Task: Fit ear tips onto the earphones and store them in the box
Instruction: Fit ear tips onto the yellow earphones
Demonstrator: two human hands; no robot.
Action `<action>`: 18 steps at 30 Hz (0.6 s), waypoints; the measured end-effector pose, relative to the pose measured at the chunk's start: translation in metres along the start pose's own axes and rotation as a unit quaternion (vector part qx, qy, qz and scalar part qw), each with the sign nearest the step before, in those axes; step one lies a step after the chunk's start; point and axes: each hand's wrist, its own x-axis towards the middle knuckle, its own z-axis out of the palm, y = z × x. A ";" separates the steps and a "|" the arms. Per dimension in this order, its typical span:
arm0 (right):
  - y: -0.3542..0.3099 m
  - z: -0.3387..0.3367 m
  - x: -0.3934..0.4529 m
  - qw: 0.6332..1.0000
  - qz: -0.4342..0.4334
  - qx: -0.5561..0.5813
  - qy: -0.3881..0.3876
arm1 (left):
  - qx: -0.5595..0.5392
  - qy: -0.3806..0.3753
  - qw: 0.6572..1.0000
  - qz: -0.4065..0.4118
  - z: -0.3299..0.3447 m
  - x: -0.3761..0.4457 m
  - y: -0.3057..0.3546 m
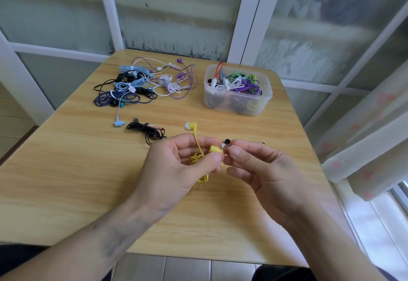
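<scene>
Hands are meeting over the middle of the table point(66, 170): we are pinching a yellow earbud point(215, 149) between thumb and fingers of our left hand point(176, 170), its nozzle turned rightward so a tip can go on, with the bundled yellow cord point(197, 159) tucked in that palm. Our right hand point(260, 170) is closing its thumb and forefinger on a small white ear tip point(223, 145) at that nozzle — whether it is seated, we cannot tell. The second yellow earbud point(191, 125) is sticking up, already tipped. A black ear tip point(226, 141) is lying just beyond. Toward the far right corner the box point(237, 104) is waiting, part filled; unfinished earphones point(143, 82) are heaped at the far left.
</scene>
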 end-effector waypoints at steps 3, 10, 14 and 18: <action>0.003 0.002 -0.002 1.000 -0.010 -0.016 0.014 | 0.019 0.000 1.000 0.012 0.002 -0.003 0.000; 0.011 0.009 -0.003 0.999 -0.014 0.047 -0.008 | -0.072 0.006 0.997 -0.009 0.006 -0.003 0.000; 0.003 0.008 -0.003 0.996 0.014 0.079 -0.046 | -0.081 0.010 0.997 -0.006 0.005 -0.002 0.001; -0.002 0.004 -0.003 0.995 0.045 0.074 -0.058 | -0.088 -0.002 0.996 -0.011 0.004 -0.003 0.002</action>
